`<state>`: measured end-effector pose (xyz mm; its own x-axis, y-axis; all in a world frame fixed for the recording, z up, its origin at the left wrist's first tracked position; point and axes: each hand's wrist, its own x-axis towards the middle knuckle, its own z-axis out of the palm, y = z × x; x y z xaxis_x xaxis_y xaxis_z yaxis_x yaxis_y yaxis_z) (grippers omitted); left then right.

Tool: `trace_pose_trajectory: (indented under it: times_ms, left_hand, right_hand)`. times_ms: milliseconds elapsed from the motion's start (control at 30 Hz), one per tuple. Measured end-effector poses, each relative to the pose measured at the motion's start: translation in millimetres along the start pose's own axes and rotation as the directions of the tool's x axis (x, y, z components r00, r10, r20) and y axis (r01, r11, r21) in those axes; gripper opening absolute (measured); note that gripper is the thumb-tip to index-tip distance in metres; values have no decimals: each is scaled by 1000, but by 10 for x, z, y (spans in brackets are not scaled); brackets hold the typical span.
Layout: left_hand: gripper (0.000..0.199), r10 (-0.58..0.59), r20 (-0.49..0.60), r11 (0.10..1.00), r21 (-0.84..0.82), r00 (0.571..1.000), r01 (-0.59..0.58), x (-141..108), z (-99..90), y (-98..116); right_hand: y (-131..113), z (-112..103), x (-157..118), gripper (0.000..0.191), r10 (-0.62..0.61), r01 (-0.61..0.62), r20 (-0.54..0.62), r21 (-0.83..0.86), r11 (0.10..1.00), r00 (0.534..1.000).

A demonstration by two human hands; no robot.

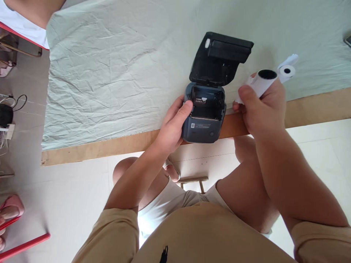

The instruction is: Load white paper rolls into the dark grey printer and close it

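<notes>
My left hand point(175, 122) grips the left side of a small dark label printer point(204, 126), thumb on its upper rim. The printer's lid point(219, 60) stands swung up, and the paper bay inside shows a small white sticker but no roll. To the right, my right hand point(264, 106) is closed around a white paper roll point(259, 86) with a wide black core, its open end facing up. Just beyond that hand lies a smaller white paper roll point(287, 71) with a loose torn end. My right fingertips are partly hidden behind the roll.
A pale green cloth point(115, 73) covers the table, with a bare wooden edge point(95, 146) nearest me. Another person's arm point(35, 11) reaches in at the top left. A dark object point(347, 39) sits at the far right edge. Cables point(13, 100) hang at the left.
</notes>
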<state>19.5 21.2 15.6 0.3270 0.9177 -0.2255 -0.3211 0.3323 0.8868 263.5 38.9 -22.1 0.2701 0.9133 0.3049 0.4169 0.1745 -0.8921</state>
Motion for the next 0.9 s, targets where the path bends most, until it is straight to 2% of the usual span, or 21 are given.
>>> trace_pose_trajectory:
  times_ms: [67, 133, 233, 267, 333, 400, 433, 500, 533, 567, 600, 633, 667, 733, 833, 900]
  left_hand:
    - [46, 6, -10, 1000, 5, 1000, -6, 8, 1, -3]
    - [46, 15, -23, 1000, 15, 1000, -15, 9, 5, -3]
    - [47, 32, -31, 999, 21, 999, -32, 4, 8, -6]
    - [47, 35, -32, 999, 21, 999, -34, 2, 8, -8]
    - [47, 32, -32, 999, 25, 999, -31, 0, 7, -12]
    - [48, 26, -35, 999, 35, 999, -25, 0, 5, -15]
    - [49, 23, -34, 999, 39, 999, -22, 1, 3, -18]
    - [50, 20, -27, 999, 43, 999, -18, 2, -4, -23]
    - [49, 20, -25, 999, 41, 999, -19, 3, -8, -27]
    - [47, 22, -23, 999, 36, 1000, -21, 4, -14, -31]
    - [45, 24, -20, 999, 29, 1000, -23, 4, -19, -35]
    - [42, 29, -19, 999, 21, 999, -29, 5, -23, -37]
    - [40, 34, -16, 999, 13, 999, -34, 6, -27, -39]
    - [37, 38, -2, 999, 6, 999, -38, 8, -29, -36]
    - [35, 37, 5, 999, 7, 999, -37, 12, -18, -23]
    - [37, 36, -7, 999, 5, 999, -36, 15, -6, -17]
  right_hand:
    - [-83, -65, -57, 50, -125, 131, 44, -211, 969, 991]
    - [-164, -136, -75, 41, -197, 222, 108, -347, 911, 974]
    - [-216, -172, -58, 29, -202, 238, 130, -412, 879, 971]
    - [-223, -167, -55, 30, -183, 226, 141, -424, 877, 973]
    - [-242, -162, -66, 46, -164, 221, 166, -429, 876, 972]
    - [-264, -199, -88, 57, -195, 250, 173, -409, 878, 965]
    - [-265, -242, -93, 56, -241, 275, 133, -403, 873, 961]
    - [-208, -367, -69, 44, -349, 305, -24, -432, 849, 937]
    - [-142, -441, -34, 40, -411, 306, -141, -466, 830, 901]
    - [-48, -514, 18, 41, -454, 308, -199, -500, 809, 868]
    - [67, -582, 83, 49, -467, 315, -190, -519, 795, 864]
    - [197, -639, 157, 58, -442, 321, -106, -540, 778, 891]
    - [331, -682, 236, 62, -466, 331, -105, -569, 753, 879]
    - [575, -720, 387, 66, -429, 293, -82, -615, 732, 900]
    - [768, -671, 534, 69, -268, 55, -231, -653, 755, 935]
    - [762, -614, 563, 72, -215, -39, -297, -661, 749, 930]
